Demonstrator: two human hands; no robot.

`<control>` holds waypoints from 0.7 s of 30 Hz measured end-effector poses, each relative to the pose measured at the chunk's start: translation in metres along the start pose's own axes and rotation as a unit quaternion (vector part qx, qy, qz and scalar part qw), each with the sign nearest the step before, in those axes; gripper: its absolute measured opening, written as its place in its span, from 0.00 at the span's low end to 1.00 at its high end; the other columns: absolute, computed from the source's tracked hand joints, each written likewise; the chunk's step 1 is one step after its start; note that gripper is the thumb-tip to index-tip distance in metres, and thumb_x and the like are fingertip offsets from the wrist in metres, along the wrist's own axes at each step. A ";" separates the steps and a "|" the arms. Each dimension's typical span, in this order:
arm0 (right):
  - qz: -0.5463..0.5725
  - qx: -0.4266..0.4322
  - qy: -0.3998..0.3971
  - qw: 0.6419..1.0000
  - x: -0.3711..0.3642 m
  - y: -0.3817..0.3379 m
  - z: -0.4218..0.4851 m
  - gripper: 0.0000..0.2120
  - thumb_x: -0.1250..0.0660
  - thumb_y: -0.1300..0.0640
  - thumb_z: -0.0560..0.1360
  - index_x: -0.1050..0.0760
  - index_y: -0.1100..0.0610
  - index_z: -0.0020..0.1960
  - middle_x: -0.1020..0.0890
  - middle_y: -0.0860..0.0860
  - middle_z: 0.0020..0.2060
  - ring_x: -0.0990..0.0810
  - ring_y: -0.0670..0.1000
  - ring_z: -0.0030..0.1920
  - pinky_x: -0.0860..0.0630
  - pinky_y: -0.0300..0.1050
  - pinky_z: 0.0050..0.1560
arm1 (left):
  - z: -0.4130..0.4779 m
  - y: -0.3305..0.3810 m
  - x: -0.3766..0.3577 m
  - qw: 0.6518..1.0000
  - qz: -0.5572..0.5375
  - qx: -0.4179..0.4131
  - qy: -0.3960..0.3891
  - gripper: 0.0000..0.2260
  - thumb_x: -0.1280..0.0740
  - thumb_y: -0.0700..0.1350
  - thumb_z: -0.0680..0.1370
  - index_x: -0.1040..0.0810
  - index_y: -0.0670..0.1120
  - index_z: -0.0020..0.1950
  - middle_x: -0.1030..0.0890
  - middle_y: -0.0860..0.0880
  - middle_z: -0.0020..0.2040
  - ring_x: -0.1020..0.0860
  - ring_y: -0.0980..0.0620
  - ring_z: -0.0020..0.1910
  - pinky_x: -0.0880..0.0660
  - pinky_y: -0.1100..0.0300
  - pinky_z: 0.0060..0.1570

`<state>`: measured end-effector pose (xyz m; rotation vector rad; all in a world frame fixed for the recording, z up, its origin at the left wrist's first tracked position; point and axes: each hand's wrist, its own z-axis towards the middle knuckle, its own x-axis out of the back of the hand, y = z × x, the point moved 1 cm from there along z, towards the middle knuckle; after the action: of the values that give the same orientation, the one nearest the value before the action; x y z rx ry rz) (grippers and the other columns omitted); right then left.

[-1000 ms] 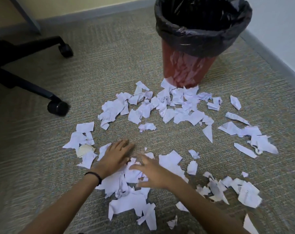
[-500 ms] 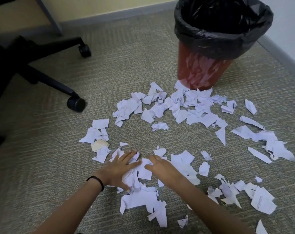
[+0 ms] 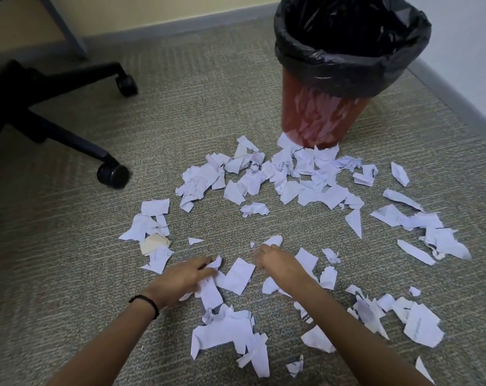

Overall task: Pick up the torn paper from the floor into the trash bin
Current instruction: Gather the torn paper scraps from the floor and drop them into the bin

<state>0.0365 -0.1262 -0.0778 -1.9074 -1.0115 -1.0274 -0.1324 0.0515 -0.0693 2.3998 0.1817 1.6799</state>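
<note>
**A:** What takes up the most room?

**B:** The grey-green woven carpet (image 3: 69,274), which covers the floor. At ten o'clock stands the black office-chair base (image 3: 55,129), with one caster (image 3: 112,175) nearest the middle.

**A:** And the bin?

**B:** The red plastic trash bin (image 3: 319,115) stands upright at one o'clock. A black plastic liner (image 3: 347,65) is folded over its rim.

**A:** Where is the paper?

**B:** The torn white paper pieces (image 3: 286,176) lie all over the carpet. The thickest band is at twelve o'clock and touches the foot of the bin. Looser patches run out to three o'clock and nine o'clock, and a heap lies at six o'clock between the forearms.

**A:** The hands?

**B:** Both reach in from six o'clock, low over the near scraps. The left hand (image 3: 183,277) has its fingers bent and bunches a crumpled scrap against the thumb. The right hand (image 3: 278,263), just at its three o'clock, has its fingers curled downward. A scrap shows past its knuckles, but I cannot tell whether the hand grips it.

**A:** Anything smaller?

**B:** A cream crumpled scrap (image 3: 154,242) sits at nine o'clock, and there is a thin black band (image 3: 147,300) on the left wrist.
</note>
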 end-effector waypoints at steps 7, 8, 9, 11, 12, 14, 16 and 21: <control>0.409 -0.138 0.164 0.887 0.027 0.055 -0.015 0.07 0.31 0.67 0.71 0.21 0.56 0.40 0.21 0.50 0.44 0.23 0.51 0.49 0.32 0.39 0.49 | 0.033 -0.004 0.017 0.983 -0.169 0.056 0.042 0.17 0.35 0.39 0.77 0.27 0.49 0.64 0.26 0.54 0.60 0.27 0.54 0.59 0.31 0.64 0.50; 0.450 -0.160 0.189 0.858 0.036 0.060 -0.016 0.07 0.30 0.66 0.71 0.21 0.56 0.40 0.20 0.49 0.43 0.24 0.49 0.46 0.32 0.39 0.48 | 0.039 -0.002 0.026 0.974 -0.206 0.067 0.063 0.15 0.35 0.38 0.76 0.26 0.47 0.63 0.25 0.54 0.57 0.26 0.58 0.55 0.32 0.68 0.48; 0.486 -0.187 0.210 0.828 0.046 0.065 -0.018 0.06 0.29 0.65 0.71 0.21 0.55 0.40 0.20 0.48 0.43 0.25 0.48 0.44 0.32 0.40 0.46 | 0.048 0.001 0.038 0.962 -0.247 0.071 0.085 0.13 0.34 0.37 0.76 0.24 0.45 0.60 0.24 0.54 0.54 0.26 0.63 0.51 0.32 0.73 0.47; 0.577 -0.226 0.240 0.747 0.067 0.074 -0.021 0.05 0.29 0.63 0.72 0.21 0.54 0.41 0.20 0.47 0.41 0.25 0.46 0.38 0.27 0.39 0.38 | 0.067 0.008 0.065 0.941 -0.302 0.079 0.131 0.10 0.33 0.38 0.76 0.23 0.46 0.56 0.24 0.54 0.52 0.26 0.67 0.48 0.30 0.72 0.45; 0.626 -0.234 0.251 0.700 0.078 0.078 -0.023 0.05 0.30 0.63 0.72 0.22 0.54 0.41 0.21 0.46 0.39 0.25 0.46 0.37 0.26 0.36 0.35 | 0.078 0.012 0.081 0.935 -0.308 0.086 0.156 0.11 0.32 0.40 0.75 0.24 0.48 0.57 0.23 0.55 0.52 0.26 0.66 0.48 0.30 0.71 0.45; 0.698 -0.231 0.281 0.617 0.098 0.086 -0.026 0.06 0.32 0.64 0.73 0.23 0.54 0.42 0.21 0.48 0.42 0.22 0.46 0.42 0.23 0.36 0.38 | 0.100 0.018 0.112 0.913 -0.336 0.098 0.209 0.15 0.30 0.42 0.74 0.24 0.48 0.60 0.23 0.54 0.53 0.26 0.60 0.50 0.30 0.72 0.47; 0.746 -0.214 0.316 0.546 0.118 0.091 -0.028 0.05 0.34 0.64 0.74 0.24 0.55 0.42 0.20 0.50 0.47 0.21 0.47 0.45 0.20 0.38 0.45 | 0.122 0.025 0.145 0.882 -0.381 0.094 0.261 0.15 0.29 0.41 0.73 0.24 0.48 0.58 0.24 0.56 0.49 0.27 0.60 0.47 0.30 0.75 0.45; 0.833 -0.122 0.371 0.391 0.168 0.099 -0.027 0.06 0.38 0.65 0.77 0.27 0.57 0.43 0.22 0.53 0.42 0.22 0.48 0.42 0.20 0.34 0.38 | 0.170 0.042 0.210 0.792 -0.502 0.076 0.339 0.15 0.28 0.41 0.73 0.25 0.45 0.58 0.21 0.50 0.49 0.22 0.55 0.45 0.23 0.66 0.44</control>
<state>0.1775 -0.1420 0.0592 -1.2265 1.5493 -0.4162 0.0987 0.0402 0.0766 1.1455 1.4327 1.7912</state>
